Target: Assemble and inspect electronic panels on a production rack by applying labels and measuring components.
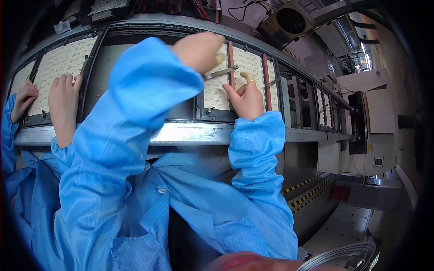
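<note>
My left hand is at the far side of a black carrier frame, over a white panel covered with rows of small printed parts. Its fingers are curled, one wears a pale finger cot, and what they hold, if anything, is hidden. My right hand rests over the near part of a second white panel, its thumb and cot-covered index finger apart, the other fingers bent. Between the hands runs a reddish-brown strip, with a metal clip lying across beside it. Another such strip borders the right panel.
At left, a co-worker's two hands rest by another framed panel. A metal rail runs along the conveyor's near side. More frames sit farther right, before a pale machine. Black bins stand behind.
</note>
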### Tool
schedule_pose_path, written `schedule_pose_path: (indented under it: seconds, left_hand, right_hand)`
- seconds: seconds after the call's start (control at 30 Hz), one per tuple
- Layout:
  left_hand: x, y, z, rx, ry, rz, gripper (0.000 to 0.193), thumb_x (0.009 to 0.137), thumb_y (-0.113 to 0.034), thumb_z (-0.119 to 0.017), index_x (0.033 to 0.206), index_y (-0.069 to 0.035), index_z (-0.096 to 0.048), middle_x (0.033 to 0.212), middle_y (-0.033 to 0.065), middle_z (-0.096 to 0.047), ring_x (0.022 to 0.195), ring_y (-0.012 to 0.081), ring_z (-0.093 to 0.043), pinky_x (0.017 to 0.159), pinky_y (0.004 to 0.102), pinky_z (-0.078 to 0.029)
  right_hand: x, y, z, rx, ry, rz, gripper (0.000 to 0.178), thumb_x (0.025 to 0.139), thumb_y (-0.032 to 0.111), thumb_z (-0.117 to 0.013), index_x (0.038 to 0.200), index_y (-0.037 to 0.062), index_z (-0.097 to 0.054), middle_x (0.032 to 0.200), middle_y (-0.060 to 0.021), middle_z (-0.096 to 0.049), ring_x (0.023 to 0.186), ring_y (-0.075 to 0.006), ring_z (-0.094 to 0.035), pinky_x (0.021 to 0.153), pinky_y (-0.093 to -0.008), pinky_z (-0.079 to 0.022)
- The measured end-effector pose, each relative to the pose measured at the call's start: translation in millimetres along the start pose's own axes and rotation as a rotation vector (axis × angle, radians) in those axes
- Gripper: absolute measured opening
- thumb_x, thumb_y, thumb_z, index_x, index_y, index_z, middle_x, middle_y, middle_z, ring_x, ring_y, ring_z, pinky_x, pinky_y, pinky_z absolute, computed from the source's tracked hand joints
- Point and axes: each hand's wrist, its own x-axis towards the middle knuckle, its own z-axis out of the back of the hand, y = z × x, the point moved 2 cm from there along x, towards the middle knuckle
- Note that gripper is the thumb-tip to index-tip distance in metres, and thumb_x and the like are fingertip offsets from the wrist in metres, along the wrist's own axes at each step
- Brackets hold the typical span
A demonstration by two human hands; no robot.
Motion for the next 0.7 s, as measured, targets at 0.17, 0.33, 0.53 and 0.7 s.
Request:
schedule_pose_path:
  seconds: [0.17, 0.33, 0.53, 0.7]
  left_hand:
    - [-76.9, 0.8, 37.2, -0.118, -0.251, 0.1, 0.025, 0.079, -0.02, -0.061, 0.096, -0.001, -0.06, 0.09, 0.0172, -0.061, 0.086, 0.0332, -0.059, 0.075, 0.0395, -0.047]
    - [-128.0, 18.4, 33.3, -0.116, -0.422, 0.191, 0.018, 0.079, -0.013, -0.061, 0.093, -0.001, -0.059, 0.088, 0.0154, -0.059, 0.083, 0.0324, -0.058, 0.072, 0.0382, -0.046]
    - [-170.4, 50.7, 34.7, 0.153, -0.528, 0.198, 0.022, 0.082, -0.013, -0.06, 0.101, -0.002, -0.061, 0.099, 0.0162, -0.06, 0.092, 0.0318, -0.056, 0.081, 0.0382, -0.044]
    - [-198.7, 80.0, 45.5, 0.511, -0.45, 0.334, 0.027, 0.084, -0.02, -0.059, 0.104, -0.003, -0.06, 0.108, 0.0154, -0.059, 0.101, 0.0338, -0.053, 0.088, 0.0404, -0.04]
  right_hand:
    - [-16.9, 42.7, -20.5, -0.065, -0.319, 0.524, 0.056, 0.073, 0.028, -0.072, 0.117, 0.0003, -0.051, 0.08, -0.0141, -0.057, 0.074, -0.0278, -0.058, 0.065, -0.0361, -0.046]
    - [-23.4, 85.0, -46.8, -0.387, -0.027, 0.452, 0.05, 0.072, 0.013, -0.066, 0.118, 0.0032, -0.052, 0.095, -0.013, -0.047, 0.094, -0.0307, -0.049, 0.077, -0.0405, -0.04]
    - [-21.7, 64.3, -45.4, -0.481, -0.013, 0.295, 0.036, 0.07, 0.011, -0.065, 0.104, 0.0014, -0.057, 0.097, -0.013, -0.047, 0.096, -0.0292, -0.046, 0.079, -0.0415, -0.036]
    - [-16.9, 27.3, -28.2, -0.557, -0.076, 0.189, 0.043, 0.069, 0.013, -0.069, 0.109, 0.0021, -0.055, 0.1, -0.0129, -0.046, 0.098, -0.029, -0.045, 0.082, -0.0421, -0.035]
